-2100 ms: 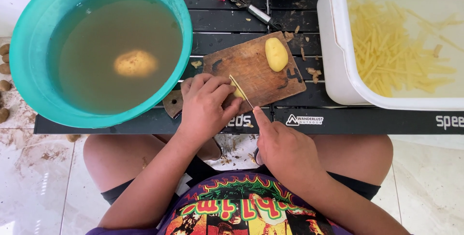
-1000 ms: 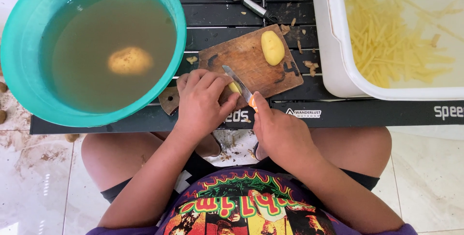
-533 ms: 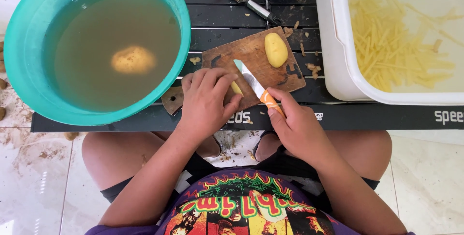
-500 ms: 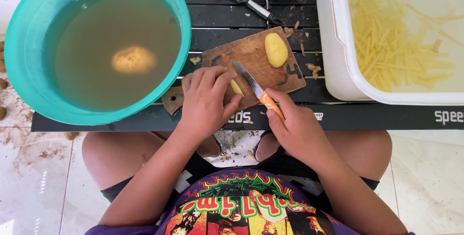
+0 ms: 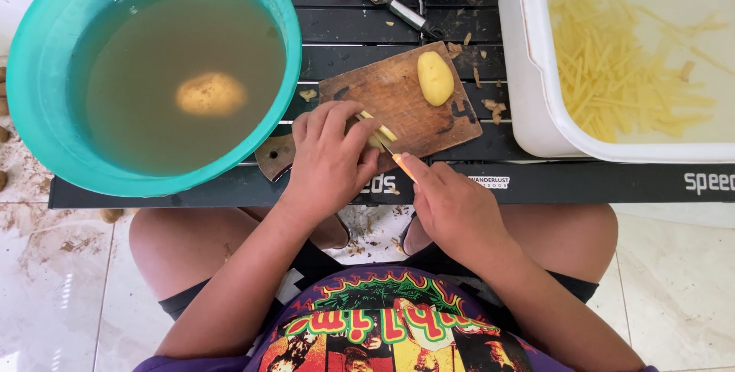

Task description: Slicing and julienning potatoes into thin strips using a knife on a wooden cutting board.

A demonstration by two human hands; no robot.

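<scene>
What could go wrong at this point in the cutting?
The left hand pins the potato piece with fingertips right beside the knife held by the right hand; a slip could nick them. The cutting board overhangs the table edge nearest the person, so downward pressure might tip it.

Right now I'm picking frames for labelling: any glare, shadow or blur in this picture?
Head view: sharp overall; bright daylight washes out the white tub and the floor tiles; sheen on the water in the teal basin; the left hand shades the potato piece on the cutting board.
</scene>
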